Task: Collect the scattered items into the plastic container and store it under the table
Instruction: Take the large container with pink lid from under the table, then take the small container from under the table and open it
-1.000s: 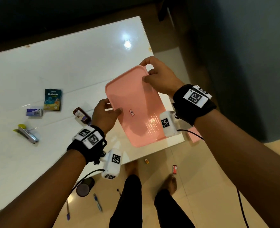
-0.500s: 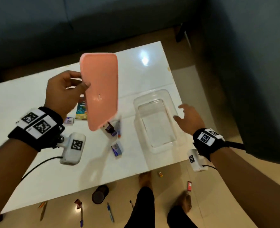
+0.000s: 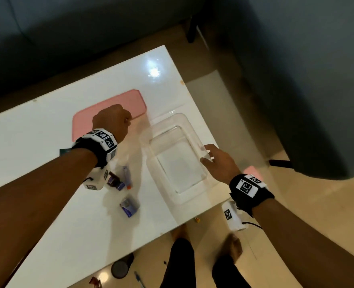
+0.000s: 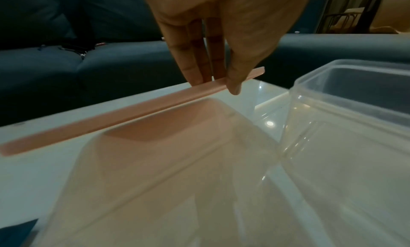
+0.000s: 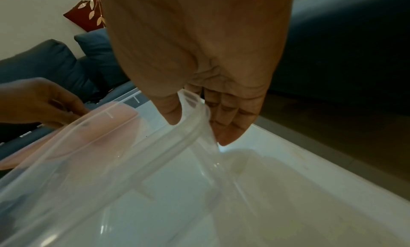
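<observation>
The clear plastic container (image 3: 167, 123) stands open and empty near the white table's right edge. My right hand (image 3: 208, 154) pinches its right wall, thumb inside the rim (image 5: 155, 145) and fingers outside. The pink lid (image 3: 113, 107) lies almost flat on the table behind and left of the container. My left hand (image 4: 215, 85) pinches the lid's near edge (image 4: 133, 108), thumb in front and fingers behind. Under my left wrist lie a brown bottle (image 3: 114, 180), a thin tube with an orange cap (image 3: 127, 176) and a small blue box (image 3: 129, 205). A dark green packet (image 3: 65, 151) peeks from behind my forearm.
The table's front edge (image 3: 151, 238) runs close to my feet. On the floor lie a dark round cup (image 3: 121, 267), a blue pen (image 3: 139, 279) and a small orange piece (image 3: 197, 219). A dark sofa (image 3: 296, 80) stands behind and to the right.
Both hands lifted the pink lid off the container; my left hand swung it left and lowered it onto the table. My right hand let go of the lid and took the container's right wall.
</observation>
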{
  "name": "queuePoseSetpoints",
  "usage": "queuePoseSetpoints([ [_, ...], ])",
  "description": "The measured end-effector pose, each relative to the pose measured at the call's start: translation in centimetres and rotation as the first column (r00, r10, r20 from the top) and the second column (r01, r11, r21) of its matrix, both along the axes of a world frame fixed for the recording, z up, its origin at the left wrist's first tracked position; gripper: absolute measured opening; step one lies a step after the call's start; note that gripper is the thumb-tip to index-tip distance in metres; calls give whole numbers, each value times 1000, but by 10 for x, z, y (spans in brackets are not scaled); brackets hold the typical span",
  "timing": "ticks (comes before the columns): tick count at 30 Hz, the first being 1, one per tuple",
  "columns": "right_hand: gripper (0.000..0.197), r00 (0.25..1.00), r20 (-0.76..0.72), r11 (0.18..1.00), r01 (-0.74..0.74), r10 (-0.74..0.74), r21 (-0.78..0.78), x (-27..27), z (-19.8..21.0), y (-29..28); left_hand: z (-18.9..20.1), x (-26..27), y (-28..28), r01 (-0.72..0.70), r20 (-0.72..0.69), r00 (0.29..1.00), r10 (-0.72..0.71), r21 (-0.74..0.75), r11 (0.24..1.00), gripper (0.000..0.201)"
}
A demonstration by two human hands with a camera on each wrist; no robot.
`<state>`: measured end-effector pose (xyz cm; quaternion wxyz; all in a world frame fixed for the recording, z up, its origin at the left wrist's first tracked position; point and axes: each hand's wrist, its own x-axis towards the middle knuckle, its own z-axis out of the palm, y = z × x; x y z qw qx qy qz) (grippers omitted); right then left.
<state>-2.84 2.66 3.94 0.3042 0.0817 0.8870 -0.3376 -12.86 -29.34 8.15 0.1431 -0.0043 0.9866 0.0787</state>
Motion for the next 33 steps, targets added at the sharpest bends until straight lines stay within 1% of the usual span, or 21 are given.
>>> queuePoseSetpoints([
  [3, 35, 1000, 30, 1000, 4, -4, -9, 3, -7, 7, -14, -9, 7, -2, 14, 1000, 2, -6, 1000, 18],
  [5, 34, 999, 42, 999, 35, -34, -23, 7, -10, 10, -21, -11, 13, 22, 22, 1000, -22, 9, 1000, 20],
  [7, 34, 997, 43, 997, 59, -57, -52, 10, -11, 11, -23, -10, 16, 33, 16, 999, -34, 26, 999, 25],
  [9, 34, 996, 52, 994, 81, -77, -73, 11, -10, 11, -22, -11, 18, 32, 4, 999, -33, 36, 999, 25],
  [11, 35, 994, 55, 990, 103, -98, -98, 12, -10, 12, -18, -12, 21, -1, 10, 1000, 0, 60, 998, 23],
  [14, 37, 988, 80, 978, 140, -129, -157, 14, -7, 13, -7, -7, 25, -89, 31, 996, 85, 154, 984, 22],
  [16, 40, 985, 94, 965, 163, -146, -206, 16, -5, 16, 2, 4, 31, -122, 33, 993, 117, 207, 971, 20],
  [19, 42, 976, 104, 930, 213, -190, -299, 25, -4, 25, 17, 33, 48, -144, -14, 988, 154, 274, 951, 16],
  [22, 44, 958, 82, 889, 287, -276, -358, 40, -6, 42, 32, 70, 78, -169, -61, 977, 206, 379, 910, 11],
  [24, 43, 934, 80, 854, 352, -349, -384, 56, -12, 59, 41, 102, 108, -149, -101, 971, 218, 459, 876, 11],
  [26, 34, 916, 50, 849, 389, -398, -357, 71, -23, 81, 45, 136, 145, -92, -142, 970, 198, 539, 838, 12],
  [28, 19, 908, 55, 860, 412, -415, -300, 91, -43, 111, 35, 174, 193, -33, -134, 981, 142, 602, 798, 13],
  [29, 13, 906, 74, 864, 421, -417, -276, 101, -55, 127, 28, 192, 217, -11, -109, 989, 98, 610, 792, 15],
  [31, 8, 895, 105, 867, 446, -433, -221, 122, -77, 159, 6, 223, 260, 19, -17, 1000, -11, 569, 822, 27],
  [33, 5, 890, 164, 879, 450, -426, -156, 140, -104, 191, -23, 241, 293, 99, 33, 991, -127, 449, 888, 47],
])
